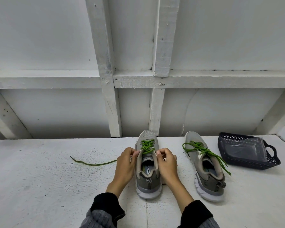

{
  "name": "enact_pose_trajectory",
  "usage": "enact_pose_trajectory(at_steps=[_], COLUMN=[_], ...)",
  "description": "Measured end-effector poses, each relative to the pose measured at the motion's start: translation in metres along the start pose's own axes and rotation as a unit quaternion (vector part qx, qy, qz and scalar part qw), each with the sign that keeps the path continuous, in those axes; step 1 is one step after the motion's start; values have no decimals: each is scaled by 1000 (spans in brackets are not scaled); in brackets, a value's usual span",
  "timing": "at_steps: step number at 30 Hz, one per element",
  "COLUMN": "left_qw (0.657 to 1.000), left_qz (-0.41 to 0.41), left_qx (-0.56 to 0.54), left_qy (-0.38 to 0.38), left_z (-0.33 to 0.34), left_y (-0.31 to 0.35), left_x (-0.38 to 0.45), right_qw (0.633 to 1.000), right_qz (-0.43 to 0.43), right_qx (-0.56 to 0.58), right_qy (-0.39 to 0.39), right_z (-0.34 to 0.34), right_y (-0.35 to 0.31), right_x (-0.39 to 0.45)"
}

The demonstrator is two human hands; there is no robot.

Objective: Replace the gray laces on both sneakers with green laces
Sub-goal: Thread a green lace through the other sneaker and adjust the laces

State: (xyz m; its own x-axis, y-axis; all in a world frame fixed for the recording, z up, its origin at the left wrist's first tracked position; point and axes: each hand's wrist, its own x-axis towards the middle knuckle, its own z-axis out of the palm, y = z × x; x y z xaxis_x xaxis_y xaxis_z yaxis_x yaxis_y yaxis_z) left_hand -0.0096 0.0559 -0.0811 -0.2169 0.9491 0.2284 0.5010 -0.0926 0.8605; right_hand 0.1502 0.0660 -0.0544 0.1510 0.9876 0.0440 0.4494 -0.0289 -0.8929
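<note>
Both sneakers already wear green, just the near sneaker left: left hand and right hand pinching its green lace at the top eyelets.

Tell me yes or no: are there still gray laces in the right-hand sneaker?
No, the right-hand sneaker carries green laces only.

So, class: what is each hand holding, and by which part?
Both hands, left and right, pinch the sneaker at its collar by the top eyelets; whether either grip also takes the green lace cannot be told.
</note>
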Motion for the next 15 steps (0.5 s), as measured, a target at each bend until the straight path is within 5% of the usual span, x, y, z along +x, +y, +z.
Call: enact_pose_trajectory(at_steps=[7, 15], left_qw=[999, 994], left_qz=[-40, -65], left_qx=[0, -82], left_qy=[31, -14], left_z=[-4, -10], left_y=[-5, -1], left_x=[0, -5], right_qw=[998, 997], right_qz=[14, 33], right_qx=[-56, 56], right_qy=[29, 30], right_z=[1, 1], right_y=[9, 9], right_x=[4, 9])
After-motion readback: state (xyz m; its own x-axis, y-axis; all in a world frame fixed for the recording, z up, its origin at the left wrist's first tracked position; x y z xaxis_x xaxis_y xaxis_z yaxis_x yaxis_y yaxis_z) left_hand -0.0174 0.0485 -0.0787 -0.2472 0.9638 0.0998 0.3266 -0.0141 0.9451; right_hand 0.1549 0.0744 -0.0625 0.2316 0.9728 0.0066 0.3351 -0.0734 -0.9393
